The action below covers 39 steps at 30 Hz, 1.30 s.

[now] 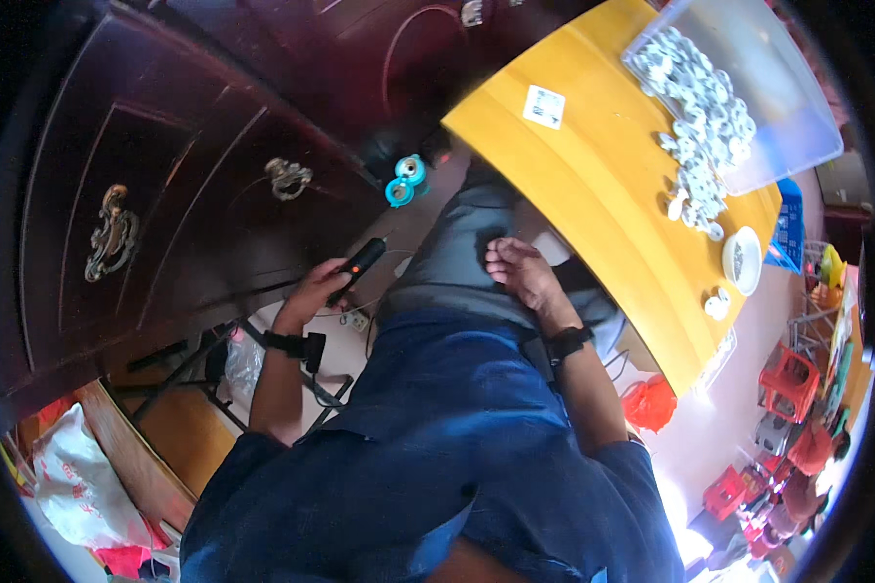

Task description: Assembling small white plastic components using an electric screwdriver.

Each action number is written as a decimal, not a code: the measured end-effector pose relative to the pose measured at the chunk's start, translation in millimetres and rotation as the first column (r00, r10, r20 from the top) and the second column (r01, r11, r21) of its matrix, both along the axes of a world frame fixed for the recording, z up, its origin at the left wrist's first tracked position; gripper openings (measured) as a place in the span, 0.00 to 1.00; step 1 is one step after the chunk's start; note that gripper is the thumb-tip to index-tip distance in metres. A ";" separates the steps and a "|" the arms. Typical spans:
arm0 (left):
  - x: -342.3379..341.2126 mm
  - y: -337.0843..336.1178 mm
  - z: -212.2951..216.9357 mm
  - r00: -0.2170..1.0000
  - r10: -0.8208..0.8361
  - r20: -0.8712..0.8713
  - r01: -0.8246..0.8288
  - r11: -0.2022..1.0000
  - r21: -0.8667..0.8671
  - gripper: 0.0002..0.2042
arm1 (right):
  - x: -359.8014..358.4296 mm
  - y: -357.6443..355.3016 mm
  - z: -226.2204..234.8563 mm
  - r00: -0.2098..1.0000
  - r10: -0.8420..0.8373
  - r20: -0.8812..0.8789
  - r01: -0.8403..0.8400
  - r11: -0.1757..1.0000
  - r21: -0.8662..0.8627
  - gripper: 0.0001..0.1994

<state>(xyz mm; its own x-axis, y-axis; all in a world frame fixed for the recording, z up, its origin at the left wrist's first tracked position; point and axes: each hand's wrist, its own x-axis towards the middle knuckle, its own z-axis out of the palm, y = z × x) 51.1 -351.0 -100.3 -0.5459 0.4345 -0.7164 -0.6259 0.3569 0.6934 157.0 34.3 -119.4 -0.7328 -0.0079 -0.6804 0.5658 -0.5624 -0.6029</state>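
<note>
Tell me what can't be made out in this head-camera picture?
- Black tool in the left hand: its tip is too small to identify.
- Right hand on the lap: palm hidden underneath.
- White pieces in the clear bin on the yellow table: too small to name.
- Bin's far corner: cut off by the rim.

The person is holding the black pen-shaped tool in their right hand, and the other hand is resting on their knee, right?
Not quite. The head view shows the black pen-shaped tool in the left hand, not the right. It is the right hand that rests empty on the grey-trousered knee. The rest is as you said.
</note>
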 end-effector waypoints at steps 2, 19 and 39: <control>-4.4 10.8 24.2 0.998 -0.037 -0.049 0.040 0.998 0.054 0.21 | -2.7 -1.6 0.8 1.000 0.008 -0.020 -0.008 0.999 -0.033 0.11; 10.7 80.7 123.4 0.922 -0.307 -0.237 0.361 0.902 0.238 0.27 | -0.4 2.8 64.5 0.955 -0.070 -0.287 -0.003 0.969 -0.246 0.15; 18.4 97.1 141.9 0.916 -0.326 -0.235 0.395 0.833 0.387 0.30 | 38.3 32.6 111.8 0.897 -0.121 -0.425 0.106 0.993 -0.058 0.08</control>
<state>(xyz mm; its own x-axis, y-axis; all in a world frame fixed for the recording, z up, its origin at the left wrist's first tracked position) 69.5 -254.0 41.5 -0.3783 0.8601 -0.3424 -0.3835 0.1910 0.9036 195.3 66.9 -7.6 -0.9502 0.0754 -0.3022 0.1892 -0.6311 -0.7523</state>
